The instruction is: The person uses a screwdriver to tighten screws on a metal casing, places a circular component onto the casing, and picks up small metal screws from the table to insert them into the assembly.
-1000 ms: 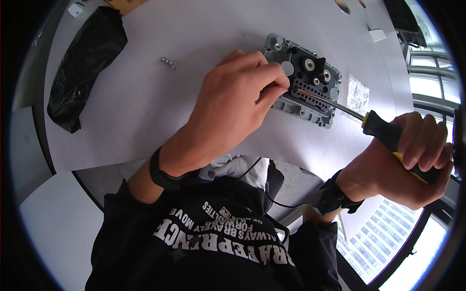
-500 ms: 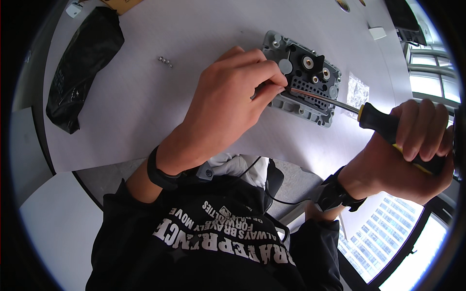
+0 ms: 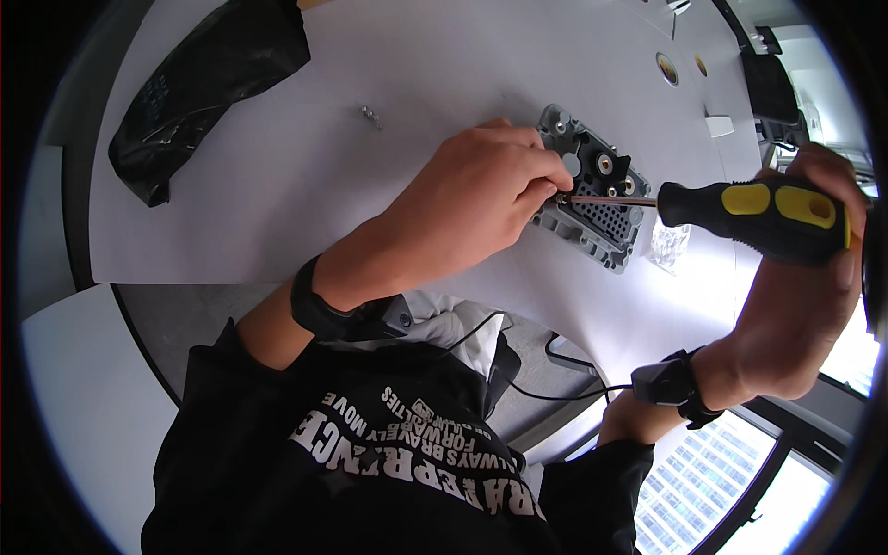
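Note:
My left hand (image 3: 504, 185) is closed in a pinch at the edge of a grey metal housing (image 3: 592, 248). Its thumb and forefinger grip what looks like a small screw (image 3: 561, 198), mostly hidden by the fingers. A screwdriver (image 3: 754, 211) with a black and yellow handle lies in my right hand (image 3: 819, 236), whose fingers wrap round the handle's end. The shaft runs left across the housing, its tip meeting the screw at my left fingertips. Inside the housing sits a black plate (image 3: 603, 215) with many small holes and several brass-coloured round inserts.
Several small screws (image 3: 370, 116) lie on the pale table (image 3: 305, 199) left of the housing. A black plastic bag (image 3: 208, 88) rests at the far left. Beside the housing is a clear plastic bag (image 3: 668, 243). A white block (image 3: 719, 126) stands farther back right.
The screwdriver handle has swung up and away from me, so the shaft now lies nearly level. The view has shifted; my left hand keeps its pinch by the housing.

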{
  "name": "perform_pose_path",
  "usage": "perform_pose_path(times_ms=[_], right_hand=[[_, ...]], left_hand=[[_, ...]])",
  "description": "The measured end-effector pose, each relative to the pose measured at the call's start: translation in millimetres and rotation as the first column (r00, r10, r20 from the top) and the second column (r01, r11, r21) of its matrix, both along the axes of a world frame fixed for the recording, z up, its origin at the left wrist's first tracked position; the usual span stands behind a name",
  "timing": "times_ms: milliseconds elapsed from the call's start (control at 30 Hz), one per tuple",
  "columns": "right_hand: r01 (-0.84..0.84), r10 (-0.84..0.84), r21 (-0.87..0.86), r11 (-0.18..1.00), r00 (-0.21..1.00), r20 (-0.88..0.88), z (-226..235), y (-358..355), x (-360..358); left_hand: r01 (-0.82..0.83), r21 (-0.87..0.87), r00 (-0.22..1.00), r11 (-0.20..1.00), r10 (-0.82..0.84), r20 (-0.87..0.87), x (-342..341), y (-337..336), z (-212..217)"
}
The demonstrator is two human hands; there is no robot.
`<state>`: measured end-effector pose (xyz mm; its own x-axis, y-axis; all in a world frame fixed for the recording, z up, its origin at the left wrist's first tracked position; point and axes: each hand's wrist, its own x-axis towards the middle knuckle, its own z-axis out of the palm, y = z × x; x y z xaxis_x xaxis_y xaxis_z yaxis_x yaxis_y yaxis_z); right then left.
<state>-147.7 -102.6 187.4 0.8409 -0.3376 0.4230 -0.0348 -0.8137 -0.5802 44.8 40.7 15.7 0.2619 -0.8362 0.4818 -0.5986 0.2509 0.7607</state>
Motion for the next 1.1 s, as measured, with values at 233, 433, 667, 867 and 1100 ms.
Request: perform_pose_path(times_ms=[233, 433, 667, 867, 1100], right_hand=[[0.23, -0.311, -0.516, 0.825, 0.948, -0.075, 15.9, 36.4, 8.3], [0.025, -0.097, -0.558, 0.83, 0.99, -0.099, 12.9, 11.0, 12.0], [-0.179, 0.09, -0.449, 0.876, 0.973, -0.211, 18.6, 13.9, 12.3], [-0.332, 0.187, -0.354, 0.874, 0.903, -0.386, 33.7, 7.6, 10.4], [-0.295, 0.144, -0.284, 0.912, 0.881, -0.45, 42.8, -5.1, 6.8]], left_hand=[[0.146, -0.093, 0.979, 0.985, -0.157, -0.13, 8.1, 4.0, 36.3], [0.219, -0.095, 0.975, 0.971, -0.216, 0.047, 8.4, -3.4, 50.3], [0.315, -0.233, 0.944, 0.92, -0.328, -0.02, 0.9, -14.3, 58.1], [0.407, -0.052, 0.913, 0.912, -0.408, -0.016, 12.9, -29.9, 65.7], [0.344, -0.024, 0.939, 0.939, -0.344, 0.022, 24.9, -20.8, 48.2]])
